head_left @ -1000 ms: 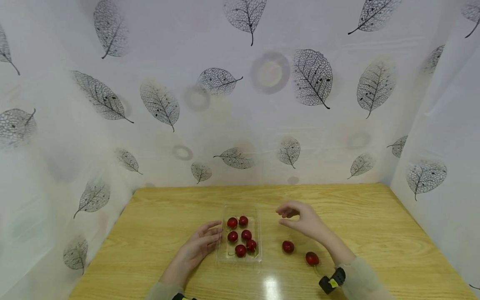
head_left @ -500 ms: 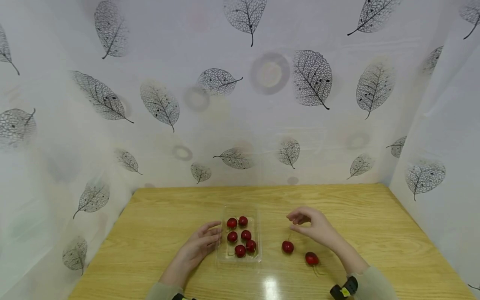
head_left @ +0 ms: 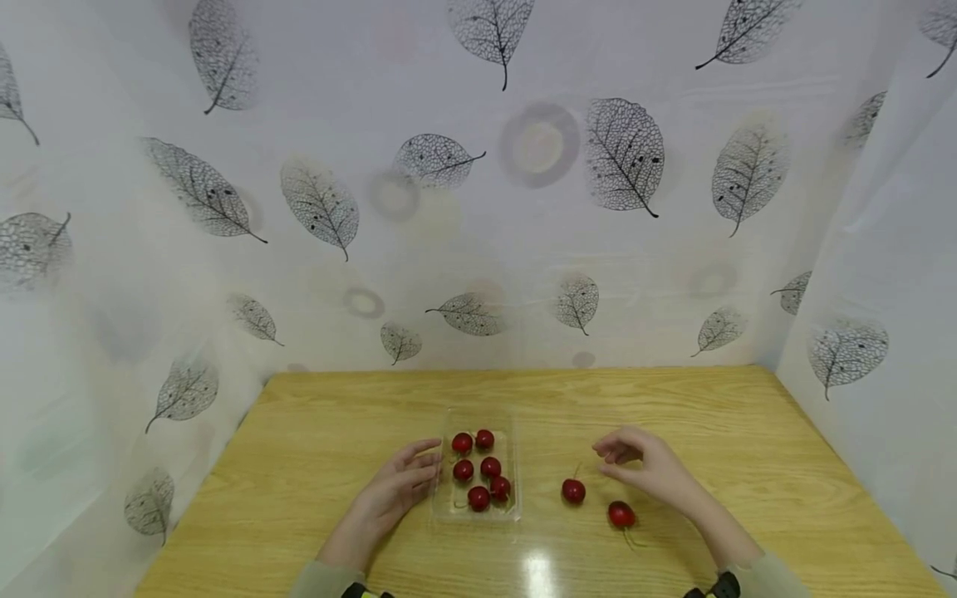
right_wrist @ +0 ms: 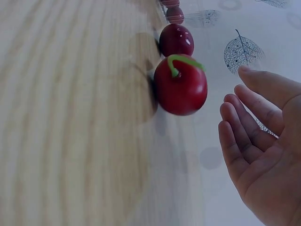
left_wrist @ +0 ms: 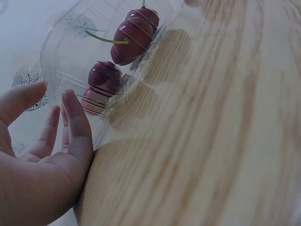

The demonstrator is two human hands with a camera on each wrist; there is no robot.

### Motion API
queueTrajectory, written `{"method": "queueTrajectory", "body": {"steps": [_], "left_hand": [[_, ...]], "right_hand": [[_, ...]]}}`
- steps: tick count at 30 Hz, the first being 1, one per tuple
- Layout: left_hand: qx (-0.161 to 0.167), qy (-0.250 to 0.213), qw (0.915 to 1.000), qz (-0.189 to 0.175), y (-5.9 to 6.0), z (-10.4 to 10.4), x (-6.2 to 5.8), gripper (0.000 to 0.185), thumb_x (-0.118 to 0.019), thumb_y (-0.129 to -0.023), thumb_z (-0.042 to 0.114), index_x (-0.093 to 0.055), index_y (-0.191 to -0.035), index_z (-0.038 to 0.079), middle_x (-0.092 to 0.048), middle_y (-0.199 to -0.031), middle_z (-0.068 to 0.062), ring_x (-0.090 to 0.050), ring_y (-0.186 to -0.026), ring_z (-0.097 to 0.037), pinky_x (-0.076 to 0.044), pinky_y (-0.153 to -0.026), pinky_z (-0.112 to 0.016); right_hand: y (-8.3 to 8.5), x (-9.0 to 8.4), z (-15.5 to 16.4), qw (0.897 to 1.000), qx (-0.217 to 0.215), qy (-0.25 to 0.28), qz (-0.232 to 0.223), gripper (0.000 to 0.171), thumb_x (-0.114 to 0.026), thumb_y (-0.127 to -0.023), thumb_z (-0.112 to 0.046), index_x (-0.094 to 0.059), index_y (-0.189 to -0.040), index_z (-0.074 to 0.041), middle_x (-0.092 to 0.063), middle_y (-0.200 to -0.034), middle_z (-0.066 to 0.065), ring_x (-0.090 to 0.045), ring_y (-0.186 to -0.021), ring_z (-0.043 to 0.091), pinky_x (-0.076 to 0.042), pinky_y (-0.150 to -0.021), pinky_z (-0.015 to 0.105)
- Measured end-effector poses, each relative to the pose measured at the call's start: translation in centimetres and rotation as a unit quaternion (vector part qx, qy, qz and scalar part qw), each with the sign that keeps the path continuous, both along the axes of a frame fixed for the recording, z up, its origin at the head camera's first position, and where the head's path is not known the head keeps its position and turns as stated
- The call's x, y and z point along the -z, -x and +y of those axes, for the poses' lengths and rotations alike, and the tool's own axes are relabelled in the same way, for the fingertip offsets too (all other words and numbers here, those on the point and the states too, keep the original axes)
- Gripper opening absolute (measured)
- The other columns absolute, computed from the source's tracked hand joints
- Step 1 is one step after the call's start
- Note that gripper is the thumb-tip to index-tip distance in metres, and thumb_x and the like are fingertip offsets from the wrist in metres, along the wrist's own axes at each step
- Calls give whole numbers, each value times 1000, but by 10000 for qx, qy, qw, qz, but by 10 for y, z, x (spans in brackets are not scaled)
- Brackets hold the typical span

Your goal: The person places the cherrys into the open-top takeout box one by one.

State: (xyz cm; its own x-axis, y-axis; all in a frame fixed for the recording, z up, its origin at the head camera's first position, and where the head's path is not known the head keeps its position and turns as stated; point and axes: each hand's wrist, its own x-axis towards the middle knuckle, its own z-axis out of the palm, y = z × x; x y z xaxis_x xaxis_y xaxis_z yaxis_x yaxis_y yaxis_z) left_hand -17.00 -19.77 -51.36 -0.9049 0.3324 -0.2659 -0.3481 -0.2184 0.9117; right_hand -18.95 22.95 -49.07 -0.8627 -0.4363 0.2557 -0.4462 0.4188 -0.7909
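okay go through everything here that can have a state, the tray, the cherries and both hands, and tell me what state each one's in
clear plastic tray: open, no lid, flat on the table, six cherries inside.
cherries in the tray: whole, some with stems.
two loose cherries: on the table right of the tray, apart from each other, untouched.
left hand: fingers straight, resting against the tray's left wall.
right hand: empty, fingers loosely curled, near the loose cherries.

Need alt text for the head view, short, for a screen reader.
Two hands rest over a light wooden table: the left hand touches a clear plastic tray holding six red cherries, and the open right hand hovers by two loose red cherries. White leaf-print sheeting forms the backdrop.
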Motion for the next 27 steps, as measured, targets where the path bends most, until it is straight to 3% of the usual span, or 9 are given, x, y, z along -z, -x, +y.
{"method": "queueTrajectory", "body": {"steps": [12, 17, 27], "left_hand": [[26, 1, 10000, 39, 0, -1, 0, 59, -59, -103, -1, -37, -157, -2, -64, -120, 3, -67, -105, -7, -56, -94, -22], [24, 20, 10000, 45, 1, -1, 1, 57, -58, -103, -1, -38, -157, -1, -64, -121, 4, -67, -106, -6, -56, -94, -22], [4, 48, 10000, 43, 1, -1, 2, 57, -59, -103, -1, -39, -157, -1, -64, -120, 4, -66, -106, -7, -55, -94, -22]], "right_hand": [[-16, 12, 19, 9995, 177, -126, -238, 27, -81, -93, -9, -73, -118, -2, -75, -104, 12, -64, -90, -3, -59, -79, 21], [-20, 17, 25, 9996, 96, -154, -193, 27, -80, -93, -7, -73, -118, -1, -76, -101, 11, -64, -89, -3, -58, -77, 22], [-30, 24, 32, 9981, -214, 30, -570, 32, -79, -94, -6, -71, -124, 2, -75, -107, 14, -66, -94, 1, -58, -79, 21]]}}
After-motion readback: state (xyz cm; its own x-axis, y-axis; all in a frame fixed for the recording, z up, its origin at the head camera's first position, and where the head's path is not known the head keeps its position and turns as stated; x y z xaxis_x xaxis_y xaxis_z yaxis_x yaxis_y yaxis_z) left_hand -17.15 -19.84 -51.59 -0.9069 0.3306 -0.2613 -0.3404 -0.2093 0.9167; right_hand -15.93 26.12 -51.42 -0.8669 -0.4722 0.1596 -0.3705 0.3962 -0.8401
